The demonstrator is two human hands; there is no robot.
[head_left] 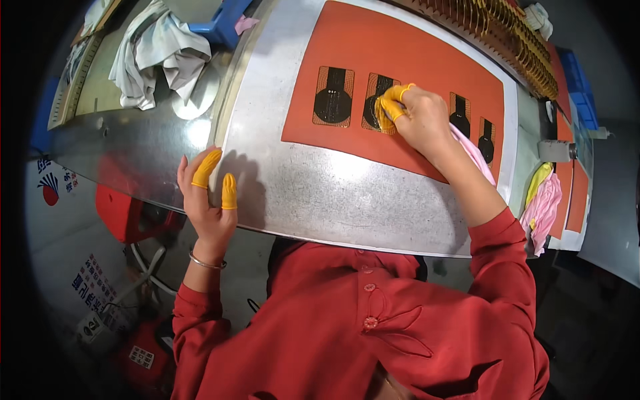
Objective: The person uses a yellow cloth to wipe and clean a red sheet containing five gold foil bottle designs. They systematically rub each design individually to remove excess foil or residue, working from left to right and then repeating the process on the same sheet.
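Panels (332, 100) on a mat (413, 47), cloth (160, 57) further left.

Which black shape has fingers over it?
The second black shape from the left. The right hand has fingers over this one, not over the other three.

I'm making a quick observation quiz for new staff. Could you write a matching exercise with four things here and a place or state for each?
1. Left hand
2. Right hand
3. White cloth
4. Orange sheet

A. Upper left, near the blue bin
B. At the second dark panel from the left
C. Flat, bearing dark panels
D. By the silver board's left edge

Pairs: 1-D, 2-B, 3-A, 4-C
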